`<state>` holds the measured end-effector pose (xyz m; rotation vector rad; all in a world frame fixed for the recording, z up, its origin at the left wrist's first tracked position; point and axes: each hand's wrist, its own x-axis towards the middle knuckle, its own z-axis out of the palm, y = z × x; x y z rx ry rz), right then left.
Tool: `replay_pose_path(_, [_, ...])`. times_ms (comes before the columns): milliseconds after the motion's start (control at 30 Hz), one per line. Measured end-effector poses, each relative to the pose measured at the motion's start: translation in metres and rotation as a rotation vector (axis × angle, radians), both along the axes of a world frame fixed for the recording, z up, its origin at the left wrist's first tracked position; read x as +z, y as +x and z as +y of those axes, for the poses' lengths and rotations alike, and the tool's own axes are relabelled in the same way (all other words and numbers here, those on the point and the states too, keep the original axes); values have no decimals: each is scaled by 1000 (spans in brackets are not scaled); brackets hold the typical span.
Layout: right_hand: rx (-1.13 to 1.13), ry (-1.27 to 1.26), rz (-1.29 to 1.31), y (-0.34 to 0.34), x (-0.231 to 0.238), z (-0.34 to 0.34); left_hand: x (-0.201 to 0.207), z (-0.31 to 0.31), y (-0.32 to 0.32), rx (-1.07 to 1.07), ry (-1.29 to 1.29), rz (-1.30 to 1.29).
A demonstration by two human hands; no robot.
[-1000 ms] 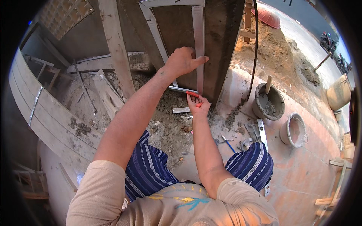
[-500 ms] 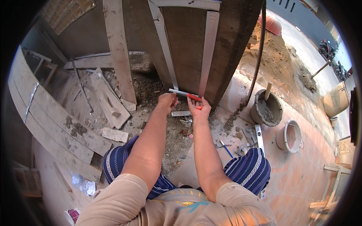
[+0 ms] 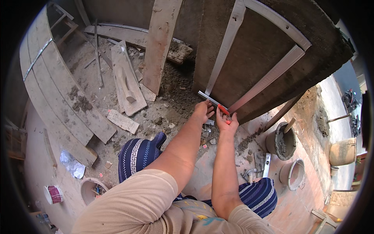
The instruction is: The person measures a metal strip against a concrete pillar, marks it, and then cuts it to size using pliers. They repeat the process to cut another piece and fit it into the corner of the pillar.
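A short silver metal strip [image 3: 208,97] lies across the foot of the dark plastered panel, under two longer pale strips. My left hand [image 3: 202,111] is at its left part, fingers bent, fingertips against its lower edge. At its right end my right hand [image 3: 227,123] is closed around a small red-orange tool [image 3: 223,109]; the fingers cover much of it, and its exact kind cannot be made out. The long left strip [image 3: 224,52], the long right strip [image 3: 269,78] and a curved top strip [image 3: 278,21] form a frame on the panel [image 3: 249,54].
Right of me stand a mortar bucket [image 3: 272,142] with a handle sticking out, and a second bucket [image 3: 286,177]. A level [image 3: 267,165] and hammer [image 3: 249,174] lie near my right knee. Boards [image 3: 70,97] and a wooden float [image 3: 125,87] are at left, a plank [image 3: 159,46] upright.
My view has swung left and down, so the panel and hands appear farther right. Both hands remain at the strip, the red-orange tool still in the right one.
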<state>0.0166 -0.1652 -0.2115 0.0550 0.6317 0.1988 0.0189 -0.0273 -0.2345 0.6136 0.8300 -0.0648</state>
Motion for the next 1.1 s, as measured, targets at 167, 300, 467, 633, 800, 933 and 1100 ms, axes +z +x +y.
replay_pose_path(167, [18,-8,-40,-2,6,3,-8,-18,8,120,-93,-61])
replay_pose_path(300, [20,-8,-18,-1,3,-8,-7,-33,14,156,-71,-21])
replay_pose_path(467, [-69,-2,46,-6,2,4,-27,-32,15,114,-86,-238])
replay_pose_path(633, [-92,46,54,-12,-5,11,-29,-32,21,83,-4,-212])
replay_pose_path(800, [-111,72,90,-11,3,14,-39,-22,23,109,-70,-199])
replay_pose_path(933, [-111,51,95,-10,-2,9,-36,-28,23,176,-85,-188])
replay_pose_path(1100, [-103,23,77,-10,2,11,-41,-31,27,231,-66,-192])
